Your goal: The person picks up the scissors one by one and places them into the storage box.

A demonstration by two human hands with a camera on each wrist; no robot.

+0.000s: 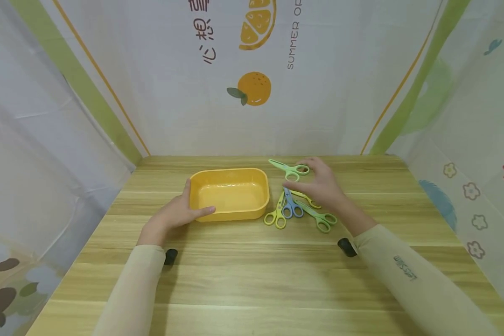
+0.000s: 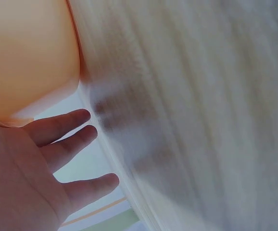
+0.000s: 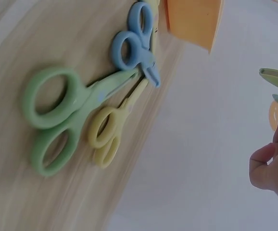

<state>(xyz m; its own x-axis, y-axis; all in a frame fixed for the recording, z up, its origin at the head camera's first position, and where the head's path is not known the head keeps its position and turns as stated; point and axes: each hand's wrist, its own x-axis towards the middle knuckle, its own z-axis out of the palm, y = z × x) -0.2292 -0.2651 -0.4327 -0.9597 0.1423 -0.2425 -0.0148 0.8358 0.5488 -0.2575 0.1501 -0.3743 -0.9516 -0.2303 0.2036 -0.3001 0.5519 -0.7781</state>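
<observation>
My left hand rests against the left end of a yellow plastic tub, its thumb lying over the front rim. In the left wrist view, the fingers are spread and fairly straight beside the tub's outer wall. My right hand holds light green scissors by the handle loops, raised above the other scissors, with the blades pointing left. Beneath it lie blue scissors, yellow scissors, another yellow pair and a second green pair, overlapping on the table.
The wood-grain table ends at a white printed curtain behind the tub. More curtain hangs at both sides. A small black object shows beside each wrist.
</observation>
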